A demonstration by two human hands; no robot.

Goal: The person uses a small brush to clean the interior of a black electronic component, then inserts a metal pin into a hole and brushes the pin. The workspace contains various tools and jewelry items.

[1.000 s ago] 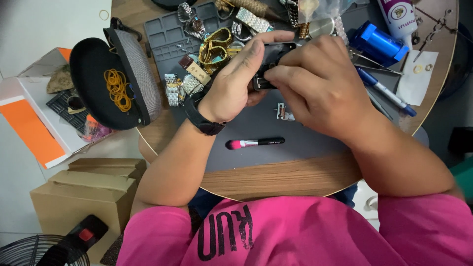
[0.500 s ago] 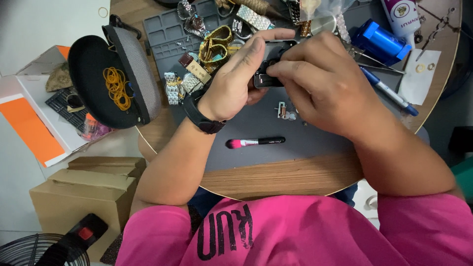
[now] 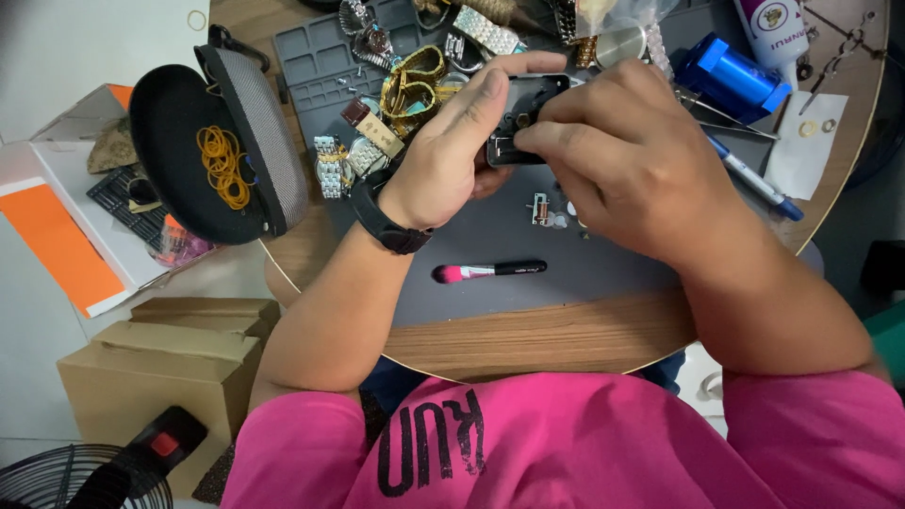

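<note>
My left hand [image 3: 462, 141] grips a small dark rectangular holder [image 3: 521, 113] above the grey work mat [image 3: 528, 264]. My right hand [image 3: 622, 151] pinches at the front of the same holder with thumb and forefinger; whatever sits between those fingertips is too small to make out. A black watch is on my left wrist [image 3: 391, 221]. Below both hands on the mat lie small metal parts [image 3: 547, 209] and a pink-tipped brush with a black handle [image 3: 488, 271].
A pile of metal watch bands and watches [image 3: 396, 104] lies left of my hands. An open black case with yellow rubber bands [image 3: 222, 160] sits at the table's left edge. A blue container [image 3: 731, 77], pen [image 3: 754, 179] and white bottle [image 3: 778, 33] are right. Cardboard boxes [image 3: 160, 358] stand on the floor.
Both hands with the holder have shifted slightly, and my right fingers have closed in on the holder's front. Nothing on the table has moved.
</note>
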